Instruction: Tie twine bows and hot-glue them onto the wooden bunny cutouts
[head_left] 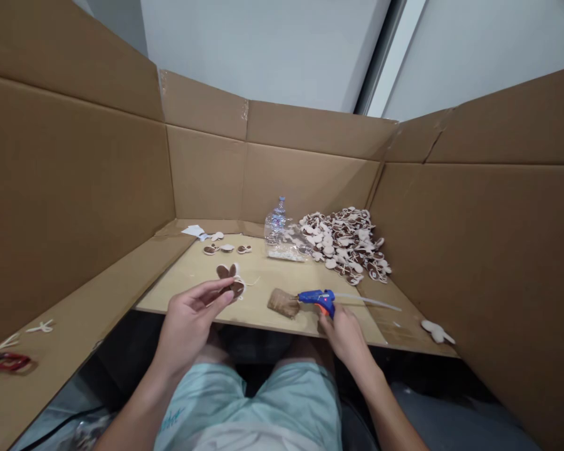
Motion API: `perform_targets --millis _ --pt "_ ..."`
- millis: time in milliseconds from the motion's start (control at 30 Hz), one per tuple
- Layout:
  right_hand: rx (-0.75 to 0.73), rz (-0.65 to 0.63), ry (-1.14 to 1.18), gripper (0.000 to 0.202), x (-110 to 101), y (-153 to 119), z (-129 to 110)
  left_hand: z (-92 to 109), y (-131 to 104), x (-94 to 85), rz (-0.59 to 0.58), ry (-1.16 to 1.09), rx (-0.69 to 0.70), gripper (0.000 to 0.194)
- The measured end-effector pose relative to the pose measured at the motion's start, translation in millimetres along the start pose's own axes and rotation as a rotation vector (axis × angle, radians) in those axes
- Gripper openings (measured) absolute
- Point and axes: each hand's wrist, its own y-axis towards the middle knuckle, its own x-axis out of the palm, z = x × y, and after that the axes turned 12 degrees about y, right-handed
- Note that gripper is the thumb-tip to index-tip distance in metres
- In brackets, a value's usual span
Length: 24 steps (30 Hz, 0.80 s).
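Observation:
Between the thumb and fingers of my left hand [195, 308] is a brown bunny-shaped felt piece [226, 273] with two ears, a pale edge and a thin cream string trailing to the right. My right hand [342, 326] is wrapped round the handle of a blue glue gun [316, 299] with an orange trigger. Its nozzle points left, over or against a brown wrapped pad [283, 303]; whether they touch I cannot tell. A clear glue stick [369, 300] sticks out of the gun's back end.
Several similar pieces [227, 248] lie behind my left hand. A large heap of them [345, 241] stands at the back right, beside a clear plastic bag [286, 247] and bottle [281, 213]. Red-handled scissors [7, 361] lie far left. Cardboard walls [310, 169] enclose the board.

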Motion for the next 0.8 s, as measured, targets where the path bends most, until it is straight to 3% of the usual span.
perform_targets --millis 167,233,333,400,467,567,633,800 --pt "0.042 0.036 -0.052 0.031 6.9 0.6 10.6 -8.9 9.9 -13.1 0.061 0.05 0.005 0.035" --pt "-0.009 0.086 -0.044 0.038 6.7 -3.2 6.4 -8.3 10.8 -16.5 0.062 0.069 0.006 0.035" --pt "-0.284 0.074 0.07 0.032 14.0 -12.2 -18.2 -3.9 10.1 -18.4 0.037 0.048 -0.003 0.032" --pt "-0.526 -0.055 0.191 0.024 27.1 -18.2 -45.8 -0.9 9.4 -18.2 0.033 0.026 -0.005 0.03" --pt "-0.698 -0.173 0.283 0.036 45.2 -21.0 -76.2 1.2 8.8 -17.8 0.033 0.014 -0.004 0.028" --pt "-0.738 -0.225 0.252 0.056 72.3 -16.1 -111.9 3.0 8.1 -18.8 0.028 0.006 -0.004 0.026" --pt "-0.75 -0.238 0.255 0.053 85.2 -9.4 -122.6 3.6 7.8 -20.4 0.023 0.001 -0.012 0.025" --pt "-0.762 -0.227 0.364 0.028 99.2 -3.8 -111.1 4.5 5.9 -21.3 0.0 0.004 -0.026 0.024"
